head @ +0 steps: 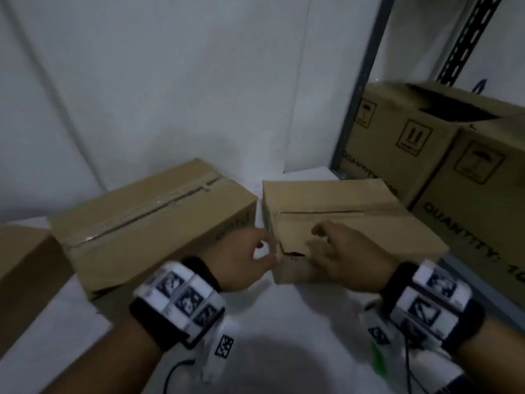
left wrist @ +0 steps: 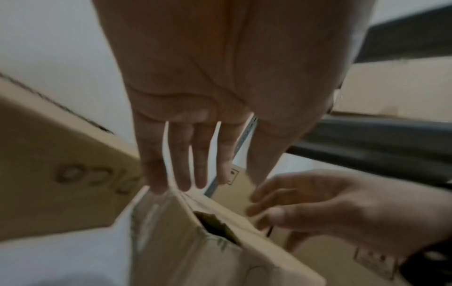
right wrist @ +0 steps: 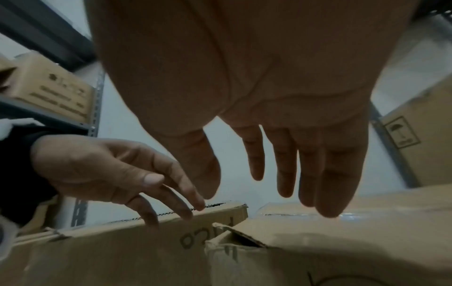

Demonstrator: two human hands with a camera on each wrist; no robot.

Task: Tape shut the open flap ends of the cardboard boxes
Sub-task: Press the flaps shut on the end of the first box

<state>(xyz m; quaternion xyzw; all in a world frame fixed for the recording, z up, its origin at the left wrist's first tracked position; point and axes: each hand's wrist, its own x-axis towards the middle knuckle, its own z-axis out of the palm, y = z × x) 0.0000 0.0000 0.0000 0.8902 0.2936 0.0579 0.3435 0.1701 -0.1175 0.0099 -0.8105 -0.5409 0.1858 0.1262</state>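
Cardboard box (head: 349,220) with torn near corner on white surface (head: 270,322), left hand (head: 241,260) and right hand (head: 346,257) either side of that corner, fingers loosely spread, holding nothing, second box (head: 147,220) just left

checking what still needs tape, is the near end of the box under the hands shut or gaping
Gaping: the box shows a dark gap at its near corner.

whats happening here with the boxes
A person is working on the near end of the right cardboard box, where a torn gap still shows at the corner. The left hand and right hand are both at that end with fingers spread, no grip on anything. No tape roll is in view. The left cardboard box has tape along its top seam.
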